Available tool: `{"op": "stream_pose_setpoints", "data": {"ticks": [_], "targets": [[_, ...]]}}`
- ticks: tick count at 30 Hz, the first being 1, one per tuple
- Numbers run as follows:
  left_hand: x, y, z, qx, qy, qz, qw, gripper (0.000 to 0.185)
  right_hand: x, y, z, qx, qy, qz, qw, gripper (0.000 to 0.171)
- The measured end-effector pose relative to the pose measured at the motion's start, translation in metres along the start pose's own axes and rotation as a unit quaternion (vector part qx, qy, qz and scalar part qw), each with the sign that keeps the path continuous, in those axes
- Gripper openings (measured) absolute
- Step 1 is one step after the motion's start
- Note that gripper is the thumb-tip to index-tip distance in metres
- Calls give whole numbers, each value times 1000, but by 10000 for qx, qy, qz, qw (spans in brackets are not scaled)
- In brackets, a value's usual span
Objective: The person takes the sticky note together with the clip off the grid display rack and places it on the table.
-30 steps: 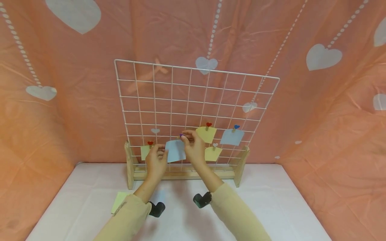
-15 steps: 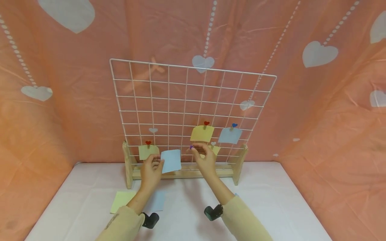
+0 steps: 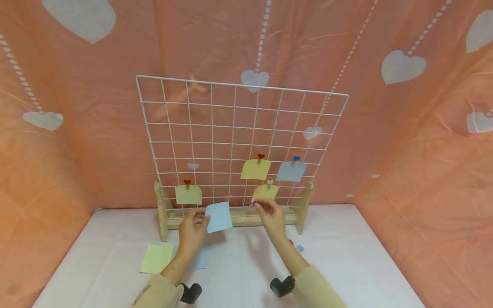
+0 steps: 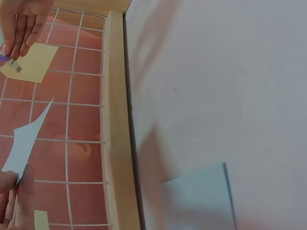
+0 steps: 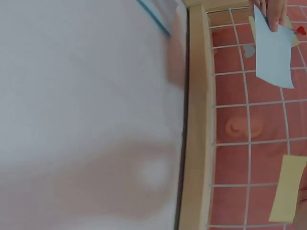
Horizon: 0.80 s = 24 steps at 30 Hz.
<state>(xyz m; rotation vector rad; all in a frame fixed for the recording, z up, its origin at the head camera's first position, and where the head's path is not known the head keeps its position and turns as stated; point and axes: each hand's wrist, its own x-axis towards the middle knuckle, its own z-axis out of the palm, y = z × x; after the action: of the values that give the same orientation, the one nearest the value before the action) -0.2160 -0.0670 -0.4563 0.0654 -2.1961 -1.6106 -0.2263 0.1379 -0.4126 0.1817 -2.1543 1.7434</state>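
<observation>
My left hand (image 3: pixel 192 229) pinches a light blue paper note (image 3: pixel 218 217) by its left edge, in front of the lower part of the white wire grid (image 3: pixel 222 115). To its right, my right hand (image 3: pixel 274 220) holds a small clip with a purple top (image 3: pixel 254 203) between thumb and fingers. The left wrist view shows a wooden peg body (image 4: pixel 18 68) on that clip. Behind the right hand, a yellow note (image 3: pixel 265 192) hangs from a white heart clip (image 3: pixel 270 182), partly covered. The clip and the blue note are apart.
Clipped to the grid are a yellow note (image 3: pixel 256 170), a blue note (image 3: pixel 291 171) and a pale yellow note (image 3: pixel 188 195). A wooden stand (image 3: pixel 250 221) bears the grid. On the white table lie yellow paper (image 3: pixel 156 258), blue paper (image 3: pixel 202 258) and a blue clip (image 3: pixel 300 247).
Both hands have come down and away from the grid. The blue note moved down with my left hand; the purple clip moved right and down with my right hand, leaving the note's top edge.
</observation>
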Motion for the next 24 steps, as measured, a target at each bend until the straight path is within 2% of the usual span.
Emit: {"op": "stream_pose_setpoints", "data": {"ticks": [4, 12, 19, 24], "targets": [[-3, -3, 0, -64, -7, 32, 10000, 15, -4, 10, -6, -197, 119, 17, 9997, 17], [-7, -10, 1, -47, -30, -68, 10000, 15, -6, 55, -15, -258, 244, 240, 9991, 18], [-12, -17, 4, 111, -105, -225, 9996, 15, -10, 69, -25, -399, 385, 282, 9981, 20], [-14, -19, 5, 150, -95, -234, 9996, 14, -13, 71, -37, -326, 466, 582, 9967, 20]]}}
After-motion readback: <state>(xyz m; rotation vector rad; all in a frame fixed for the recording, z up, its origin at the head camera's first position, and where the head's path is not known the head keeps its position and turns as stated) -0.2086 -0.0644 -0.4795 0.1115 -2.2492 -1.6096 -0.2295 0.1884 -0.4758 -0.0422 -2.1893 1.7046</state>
